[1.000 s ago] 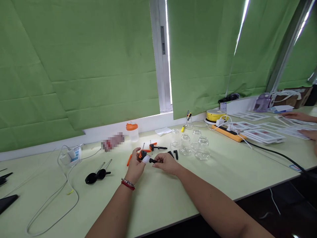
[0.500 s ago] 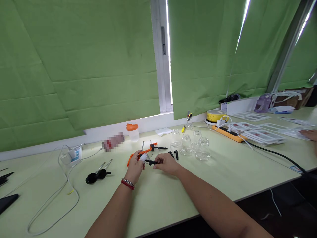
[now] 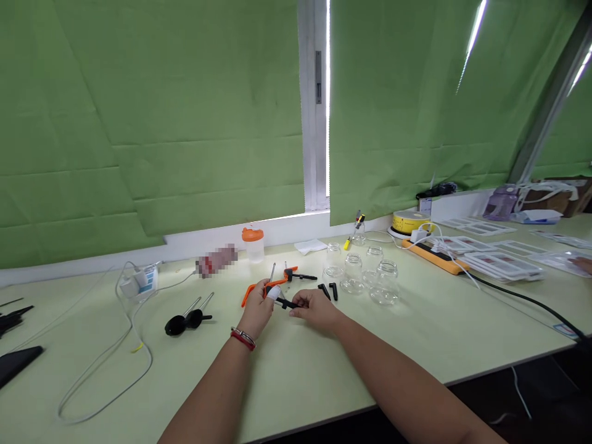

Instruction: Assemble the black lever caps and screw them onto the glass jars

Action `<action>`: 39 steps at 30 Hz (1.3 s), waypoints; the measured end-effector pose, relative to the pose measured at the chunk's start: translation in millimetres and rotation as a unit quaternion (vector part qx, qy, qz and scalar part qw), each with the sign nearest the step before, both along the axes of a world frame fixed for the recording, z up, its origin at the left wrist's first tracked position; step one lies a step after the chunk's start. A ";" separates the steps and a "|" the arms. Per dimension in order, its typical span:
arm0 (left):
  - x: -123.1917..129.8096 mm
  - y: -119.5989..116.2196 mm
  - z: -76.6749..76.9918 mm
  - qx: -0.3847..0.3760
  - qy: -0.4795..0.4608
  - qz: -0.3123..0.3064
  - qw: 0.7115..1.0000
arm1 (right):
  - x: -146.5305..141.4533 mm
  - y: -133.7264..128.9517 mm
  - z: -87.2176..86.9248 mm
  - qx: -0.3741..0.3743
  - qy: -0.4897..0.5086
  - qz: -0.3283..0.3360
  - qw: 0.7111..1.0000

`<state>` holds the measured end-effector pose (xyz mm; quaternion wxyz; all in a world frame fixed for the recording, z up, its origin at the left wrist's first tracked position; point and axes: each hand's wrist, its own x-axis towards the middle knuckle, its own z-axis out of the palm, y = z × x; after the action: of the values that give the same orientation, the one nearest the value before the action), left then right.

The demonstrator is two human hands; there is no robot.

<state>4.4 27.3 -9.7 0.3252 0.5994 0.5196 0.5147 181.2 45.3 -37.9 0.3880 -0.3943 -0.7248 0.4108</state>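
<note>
My left hand (image 3: 258, 306), with a white wrap on one finger, is closed around an orange-and-black tool (image 3: 285, 303) that has a thin metal rod. My right hand (image 3: 317, 307) pinches the black end of the same tool. The fingers hide part of it, so its exact kind does not show. Just beyond my hands lies another orange-and-black piece (image 3: 292, 275) with a metal rod. Two small black angled pieces (image 3: 328, 291) rest right of it, close to my right hand.
Several clear glass jars (image 3: 353, 274) stand right of my hands. Black round pieces with metal rods (image 3: 187, 321) and a white cable (image 3: 148, 370) lie left. An orange-lidded cup (image 3: 253, 245) stands behind. An orange power strip (image 3: 435, 257) and another person's hand (image 3: 581, 265) are rightward.
The whole view has shifted slightly, so the scene sits a little farther right. Both hands keep their hold on the tool, with hardly any movement between them.
</note>
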 end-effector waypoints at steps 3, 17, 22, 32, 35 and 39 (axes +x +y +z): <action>-2.9 1.8 -0.7 0.016 0.020 0.010 1.000 | -2.2 -1.4 -0.8 0.014 -0.018 -0.002 1.000; -16.5 9.4 -1.5 0.081 0.078 0.037 0.993 | -14.6 -3.5 15.3 0.117 -0.158 -0.006 0.981; -18.6 17.0 -0.5 0.078 0.075 0.045 0.993 | -14.4 7.1 25.2 0.155 -0.199 -0.005 0.968; -27.1 57.1 0.7 -0.014 0.086 0.042 0.995 | -16.7 42.1 39.6 0.201 -0.251 -0.032 0.946; -29.6 70.1 2.2 -0.048 0.109 0.035 0.992 | -18.3 54.5 40.8 0.207 -0.267 -0.047 0.940; -31.2 86.2 5.3 -0.084 0.152 0.039 0.984 | -21.6 67.0 41.9 0.211 -0.291 -0.060 0.931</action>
<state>-26.8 113.5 -4.4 0.2710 0.6206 0.6274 0.3845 159.5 112.3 4.0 0.2580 -0.4488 -0.8507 0.0914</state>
